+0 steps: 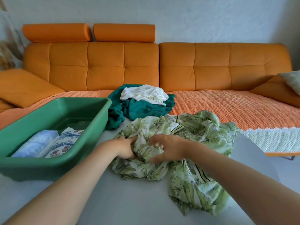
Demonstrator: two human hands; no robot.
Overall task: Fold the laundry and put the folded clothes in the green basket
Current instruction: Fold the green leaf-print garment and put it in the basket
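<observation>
A crumpled green leaf-print garment (191, 143) lies on the grey table (129, 200) in front of me. My left hand (124, 147) pinches its fabric at the left side. My right hand (165, 146) grips a bunch of the same cloth just to the right, fingers curled into it. The green basket (53, 166) stands at the left of the table and holds a folded light blue piece (36, 142) and a folded blue-patterned piece (65, 142). Behind the garment sits a heap with a teal garment (138, 109) and a white garment (144, 94) on top.
An orange sofa (162, 67) runs across the back, with an orange woven throw (227, 108) on its seat. Cushions lie at the far left (24, 85) and far right (279, 88). The table's right edge ends near the throw's white fringe (267, 140).
</observation>
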